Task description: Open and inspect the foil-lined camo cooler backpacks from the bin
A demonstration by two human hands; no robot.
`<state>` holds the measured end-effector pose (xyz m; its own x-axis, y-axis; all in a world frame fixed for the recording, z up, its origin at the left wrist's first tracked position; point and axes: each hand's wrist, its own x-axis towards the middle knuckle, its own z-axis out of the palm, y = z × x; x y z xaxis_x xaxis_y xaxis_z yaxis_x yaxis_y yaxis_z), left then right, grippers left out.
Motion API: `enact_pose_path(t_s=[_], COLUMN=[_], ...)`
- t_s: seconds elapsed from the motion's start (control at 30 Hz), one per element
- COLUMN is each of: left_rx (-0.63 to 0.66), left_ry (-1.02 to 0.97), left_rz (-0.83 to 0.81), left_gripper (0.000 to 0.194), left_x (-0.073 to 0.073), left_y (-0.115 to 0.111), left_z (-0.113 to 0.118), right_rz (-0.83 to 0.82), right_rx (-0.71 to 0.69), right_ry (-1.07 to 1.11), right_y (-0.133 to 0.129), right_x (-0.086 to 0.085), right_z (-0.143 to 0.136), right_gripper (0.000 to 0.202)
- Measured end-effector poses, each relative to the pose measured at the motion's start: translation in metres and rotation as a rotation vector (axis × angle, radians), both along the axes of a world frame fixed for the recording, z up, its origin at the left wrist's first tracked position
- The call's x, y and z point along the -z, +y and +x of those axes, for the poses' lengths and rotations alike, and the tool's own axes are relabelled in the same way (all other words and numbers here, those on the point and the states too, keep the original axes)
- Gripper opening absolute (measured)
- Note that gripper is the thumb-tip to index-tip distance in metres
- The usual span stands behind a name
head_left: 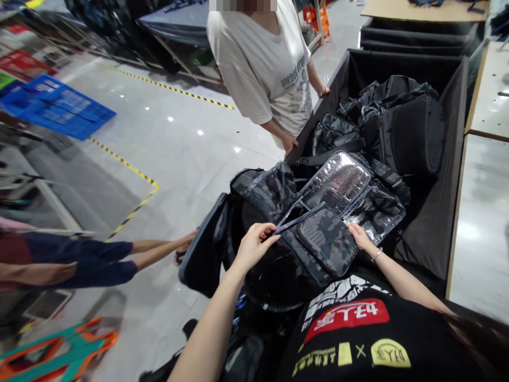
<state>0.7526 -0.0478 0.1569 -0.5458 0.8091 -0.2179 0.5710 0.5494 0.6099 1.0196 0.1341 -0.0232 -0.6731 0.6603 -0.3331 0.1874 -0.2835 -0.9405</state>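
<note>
One bag (329,239) lay open near the centre of the frame; the left hand (256,245) pinched its grey trim (295,222), the right hand (363,239) gripped its edge.

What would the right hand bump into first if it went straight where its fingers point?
Probably the camouflage pocket, right in front of the right hand. Depth is hard to judge, so it might pass just over it.

"What carries the dark camouflage bags (409,130)?"
"A large black fabric bin (431,223); they lie heaped inside it."
"And the floor (191,143)?"
"Pale and shiny, with yellow-and-black striped tape (175,93) left of the bin."
</note>
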Motion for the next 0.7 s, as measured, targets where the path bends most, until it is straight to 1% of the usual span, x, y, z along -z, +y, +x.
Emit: enact_pose_path(t_s=[0.1, 0.2, 0.3, 0.4, 0.5, 0.6, 0.67, 0.7], left_rx=[0.019, 0.047, 0.027, 0.017, 0.031, 0.037, 0.011, -0.011], left_ry=[0.052, 0.055, 0.07, 0.087, 0.08, 0.098, 0.147, 0.181], left_rz=[-0.039, -0.088, -0.103, -0.129, -0.187, -0.257, -0.278, -0.277], left_gripper=[0.037, 0.039, 0.039, 0.037, 0.035, 0.021, 0.016, 0.015], left_x=[-0.002, -0.003, -0.006, -0.012, -0.022, -0.035, -0.049, -0.058], left_y=[-0.002, -0.006, -0.014, -0.026, -0.042, -0.06, -0.071, -0.075], left_z=[0.0, -0.001, -0.003, -0.005, -0.006, -0.004, -0.001, 0.001], right_rz=[-0.022, -0.054, -0.047, -0.011, 0.018, 0.032, 0.051, 0.068], right_rx=[-0.026, -0.091, -0.134, -0.13, -0.138, -0.167, -0.168, -0.161], right_ry=[0.013, 0.037, 0.078, 0.138, 0.201, 0.262, 0.304, 0.324], right_y=[-0.002, -0.004, -0.006, -0.012, -0.023, -0.036, -0.044, -0.046], right_x=[-0.005, -0.012, -0.025, -0.042, -0.061, -0.082, -0.098, -0.106], right_z=[-0.004, -0.008, -0.013, -0.02, -0.027, -0.034, -0.039, -0.04], right_gripper=[0.048, 0.049, 0.047, 0.044, 0.041, 0.037, 0.033, 0.031])
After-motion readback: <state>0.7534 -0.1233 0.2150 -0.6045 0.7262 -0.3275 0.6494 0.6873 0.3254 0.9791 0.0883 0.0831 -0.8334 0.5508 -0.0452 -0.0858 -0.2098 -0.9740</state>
